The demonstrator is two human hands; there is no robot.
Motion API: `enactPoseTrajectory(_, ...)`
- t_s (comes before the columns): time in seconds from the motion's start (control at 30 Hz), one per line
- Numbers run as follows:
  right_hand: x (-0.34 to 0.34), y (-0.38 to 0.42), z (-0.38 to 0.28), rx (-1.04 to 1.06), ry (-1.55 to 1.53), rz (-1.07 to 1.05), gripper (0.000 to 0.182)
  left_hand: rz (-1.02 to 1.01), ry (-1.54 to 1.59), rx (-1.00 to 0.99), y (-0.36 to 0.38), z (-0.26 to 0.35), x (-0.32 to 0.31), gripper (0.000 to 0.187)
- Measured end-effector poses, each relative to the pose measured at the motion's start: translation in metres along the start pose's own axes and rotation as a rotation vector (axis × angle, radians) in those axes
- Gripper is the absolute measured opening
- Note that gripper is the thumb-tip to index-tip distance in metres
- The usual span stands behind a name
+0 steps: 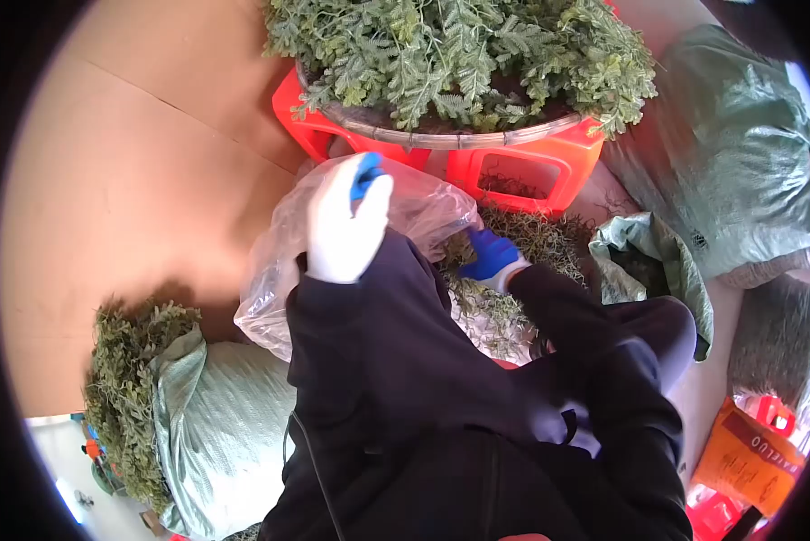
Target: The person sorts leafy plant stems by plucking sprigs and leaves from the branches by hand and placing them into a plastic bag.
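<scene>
My left hand [349, 221], in a white glove with blue on the finger side, is raised over a clear plastic bag [274, 257]. Its fingers are curled, and I cannot tell what they hold. Lower and to the right is my right hand [492, 255], in a blue glove with a white cuff. Its thumb and forefinger are spread beside the right end of the bag's rim. A pile of loose green sprigs [536, 236] lies under and around that hand. The bag spreads in front of my dark-sleeved forearms, which hide part of it.
Leafy artificial branches [459, 59] fill a round tray [423, 140] on red plastic stools [558, 167]. At left, a woven sack [225, 433] spills greenery [134, 388]. An open sack [653, 261] and a large stuffed sack [730, 144] stand right, above an orange package [748, 455].
</scene>
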State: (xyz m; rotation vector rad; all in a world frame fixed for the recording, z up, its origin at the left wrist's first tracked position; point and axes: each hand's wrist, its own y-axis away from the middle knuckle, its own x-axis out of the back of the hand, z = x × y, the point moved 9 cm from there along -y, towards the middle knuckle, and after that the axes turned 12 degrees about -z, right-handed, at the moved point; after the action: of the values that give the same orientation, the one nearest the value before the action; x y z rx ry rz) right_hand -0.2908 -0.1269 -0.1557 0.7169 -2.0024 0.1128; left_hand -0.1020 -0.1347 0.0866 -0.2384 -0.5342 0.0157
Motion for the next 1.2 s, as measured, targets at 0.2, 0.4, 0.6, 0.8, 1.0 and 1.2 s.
enactPoseTrajectory(0.2, -0.12, -0.024, 0.019, 0.036, 0.371, 0.001, 0.005, -0.412, -0.203, -0.261, 0.0, 0.018, -0.097, 0.016)
enactPoseTrajectory(0.4, -0.042, -0.01, 0.02, 0.265, 0.107, -0.27, 0.014, -0.611, -0.316, -0.157, 0.001, -0.001, -0.115, 0.018)
enactPoseTrajectory(0.6, 0.128, -0.009, -0.008, 0.382, -0.139, -0.216, 0.023, -0.681, -0.314, 0.125, 0.0, -0.017, -0.115, 0.026)
enactPoseTrajectory(0.8, 0.198, 0.01, -0.004, 0.558, -0.979, -0.398, 0.023, -0.931, 0.151, 0.273, 0.007, 0.007, -0.157, 0.042)
enactPoseTrajectory(1.0, 0.223, 0.056, -0.011, 0.444, -1.123, -0.218, 0.031, -0.818, 0.738, 0.185, -0.037, 0.036, -0.176, 0.049)
enactPoseTrajectory(1.2, 0.242, 0.088, 0.031, 0.285, -0.972, -0.374, 0.03, -1.095, 0.627, 0.248, -0.052, 0.057, -0.196, 0.056)
